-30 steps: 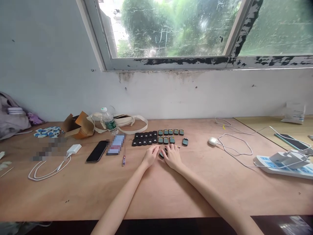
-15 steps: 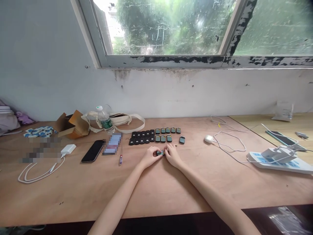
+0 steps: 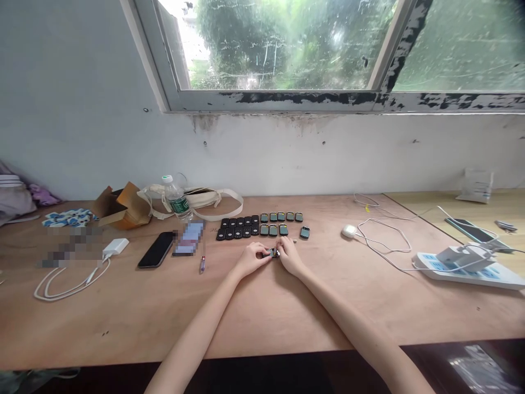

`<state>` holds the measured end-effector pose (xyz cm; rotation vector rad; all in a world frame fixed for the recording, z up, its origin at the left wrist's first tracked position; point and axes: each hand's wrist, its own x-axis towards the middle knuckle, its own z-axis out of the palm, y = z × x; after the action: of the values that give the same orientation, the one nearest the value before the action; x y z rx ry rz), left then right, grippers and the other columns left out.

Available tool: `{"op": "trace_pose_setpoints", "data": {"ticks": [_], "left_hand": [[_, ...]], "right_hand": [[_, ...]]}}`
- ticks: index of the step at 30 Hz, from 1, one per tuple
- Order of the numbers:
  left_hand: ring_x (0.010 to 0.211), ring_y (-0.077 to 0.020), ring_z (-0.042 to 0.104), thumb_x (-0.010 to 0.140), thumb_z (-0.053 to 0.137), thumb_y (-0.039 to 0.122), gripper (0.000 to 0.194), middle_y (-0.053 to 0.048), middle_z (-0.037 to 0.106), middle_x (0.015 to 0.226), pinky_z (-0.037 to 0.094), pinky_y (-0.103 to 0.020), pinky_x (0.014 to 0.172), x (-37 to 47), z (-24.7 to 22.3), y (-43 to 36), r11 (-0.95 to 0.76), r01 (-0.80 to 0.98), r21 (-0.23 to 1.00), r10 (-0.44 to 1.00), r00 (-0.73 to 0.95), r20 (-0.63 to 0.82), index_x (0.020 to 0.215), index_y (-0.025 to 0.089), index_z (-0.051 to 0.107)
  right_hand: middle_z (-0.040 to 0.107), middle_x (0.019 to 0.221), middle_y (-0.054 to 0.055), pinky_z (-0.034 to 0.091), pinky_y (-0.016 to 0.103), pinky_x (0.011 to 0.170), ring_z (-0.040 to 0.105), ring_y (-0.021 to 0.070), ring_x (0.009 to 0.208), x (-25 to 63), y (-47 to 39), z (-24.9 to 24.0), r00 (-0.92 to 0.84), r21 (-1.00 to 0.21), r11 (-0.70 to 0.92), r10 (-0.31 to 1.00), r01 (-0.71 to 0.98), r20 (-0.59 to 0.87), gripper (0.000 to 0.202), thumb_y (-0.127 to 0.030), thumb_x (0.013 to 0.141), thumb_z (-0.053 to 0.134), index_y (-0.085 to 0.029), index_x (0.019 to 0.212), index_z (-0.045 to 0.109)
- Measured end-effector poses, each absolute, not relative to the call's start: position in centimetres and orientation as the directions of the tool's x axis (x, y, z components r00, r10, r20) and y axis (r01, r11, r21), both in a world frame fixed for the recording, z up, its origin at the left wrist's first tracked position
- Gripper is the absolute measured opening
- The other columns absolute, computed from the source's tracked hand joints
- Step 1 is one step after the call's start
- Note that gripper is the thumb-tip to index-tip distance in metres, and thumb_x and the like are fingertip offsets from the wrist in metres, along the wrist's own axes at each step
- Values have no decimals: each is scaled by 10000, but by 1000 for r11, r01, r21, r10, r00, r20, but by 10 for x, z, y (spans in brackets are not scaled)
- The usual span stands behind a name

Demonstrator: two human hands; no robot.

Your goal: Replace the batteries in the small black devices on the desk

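Note:
Between my two hands, low over the wooden table, is a small dark fob-like unit (image 3: 268,254) with a grey-green face. My left hand (image 3: 251,259) pinches its left end between thumb and fingers. At its right end, my right hand (image 3: 289,256) is closed with fingertips together by a small shiny part; what exactly they grip is too small to tell. Just beyond lie similar grey-green units (image 3: 273,230) in two rows, with a single one (image 3: 304,232) set apart on the right. Black oval fob covers (image 3: 238,233) lie in two rows to their left.
Left of my hands are a pen-like tool (image 3: 202,265), a black phone (image 3: 156,250) and a blurred phone-shaped item (image 3: 189,239). A water bottle (image 3: 179,203), a pouch with a strap (image 3: 229,213) and an open cardboard box (image 3: 124,210) stand behind. A power strip (image 3: 467,273) and cables lie right.
The right fingers have shifted slightly at the unit's right end, and a shiny part now shows there. The left hand keeps its pinch. The view has tilted a little.

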<state>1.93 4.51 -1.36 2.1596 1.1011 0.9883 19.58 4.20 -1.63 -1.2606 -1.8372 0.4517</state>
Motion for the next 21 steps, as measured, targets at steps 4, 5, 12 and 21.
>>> {"op": "trace_pose_setpoints", "data": {"ticks": [4,5,12,21], "left_hand": [[874,-200,602,784,647,353,172,-67,682,917,471,-309,776,17,-14,46,-527,480,701,846,377,377,814,204,726],[869,-200,601,788,641,363,181,-65,681,911,469,-311,779,17,-14,46,-528,484,698,846,371,382,818,206,726],[894,-213,592,782,646,328,136,-60,675,907,456,-322,795,14,-15,46,-534,469,703,842,367,395,805,215,717],[861,-200,580,797,629,323,144,-58,674,898,452,-310,763,14,-14,44,-537,507,675,842,376,388,787,194,693]], "right_hand": [[538,719,19,410,293,645,489,177,700,195,35,-12,-134,-726,442,887,528,442,159,-232,844,385,-214,700,447],[543,707,14,408,283,615,494,168,670,194,33,-11,-137,-739,435,892,515,430,143,-243,834,409,-211,707,466],[613,686,19,448,269,568,543,151,615,194,31,-12,-103,-805,397,913,441,394,139,-322,761,573,-200,707,533],[666,811,48,501,312,651,617,179,726,207,34,-21,-74,-852,385,920,354,385,218,-399,790,568,-198,870,595]]}}
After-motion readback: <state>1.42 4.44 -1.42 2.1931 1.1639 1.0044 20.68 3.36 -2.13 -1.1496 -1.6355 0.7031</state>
